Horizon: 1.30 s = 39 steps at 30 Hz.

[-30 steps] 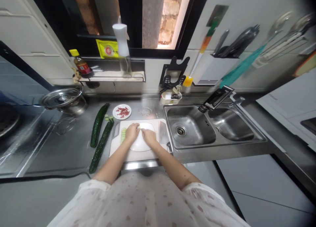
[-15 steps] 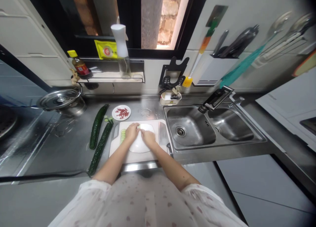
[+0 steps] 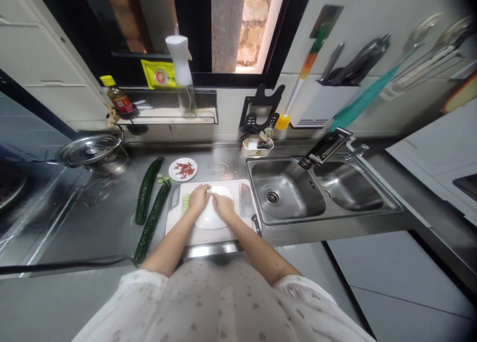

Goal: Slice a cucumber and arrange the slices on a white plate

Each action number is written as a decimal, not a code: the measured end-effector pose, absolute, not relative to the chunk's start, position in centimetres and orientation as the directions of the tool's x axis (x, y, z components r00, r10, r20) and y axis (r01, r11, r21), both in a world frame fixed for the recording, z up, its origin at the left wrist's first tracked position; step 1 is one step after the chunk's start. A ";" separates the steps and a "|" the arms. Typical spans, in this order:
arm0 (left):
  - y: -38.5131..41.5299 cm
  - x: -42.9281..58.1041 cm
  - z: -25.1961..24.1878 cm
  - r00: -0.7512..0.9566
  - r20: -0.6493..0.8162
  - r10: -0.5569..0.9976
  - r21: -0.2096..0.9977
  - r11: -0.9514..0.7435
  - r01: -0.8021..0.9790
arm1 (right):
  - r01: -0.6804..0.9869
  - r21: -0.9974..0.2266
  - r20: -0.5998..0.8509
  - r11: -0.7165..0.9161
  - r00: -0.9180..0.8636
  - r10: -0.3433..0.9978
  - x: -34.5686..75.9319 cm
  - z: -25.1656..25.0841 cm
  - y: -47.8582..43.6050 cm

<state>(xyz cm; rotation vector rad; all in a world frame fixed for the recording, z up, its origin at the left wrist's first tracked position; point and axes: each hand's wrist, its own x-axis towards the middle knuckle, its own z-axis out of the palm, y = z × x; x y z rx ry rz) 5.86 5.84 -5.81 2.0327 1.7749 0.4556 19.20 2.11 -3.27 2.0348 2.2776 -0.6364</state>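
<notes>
Over a white plate (image 3: 210, 220) on the cutting board (image 3: 175, 222), my two hands come together at the fingertips. My left hand (image 3: 198, 199) is closed in a pinch on a pale green cucumber slice (image 3: 209, 189). From the other side my right hand (image 3: 223, 206) pinches at the same slice, its fingers curled and partly hidden. A row of cucumber slices (image 3: 185, 203) lies on the board just left of the plate. Along the board's right side rests a cleaver (image 3: 246, 201) with a black handle.
Two whole cucumbers (image 3: 152, 223) lie left of the board, with cucumber end pieces beside them. Behind the board sits a small plate (image 3: 172, 172) of chopped red bits. A lidded pot (image 3: 112, 163) stands back left. The double sink (image 3: 286, 218) is at the right.
Both hands stay almost still over the plate, fingertips together. The view has shifted very slightly; nothing else visibly moves.
</notes>
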 end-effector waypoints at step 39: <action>5.7 5.8 -5.9 0.132 0.008 0.991 0.488 -0.119 0.865 | 0.963 -0.261 -0.267 0.064 -0.135 0.954 19.5 -3.0 1.9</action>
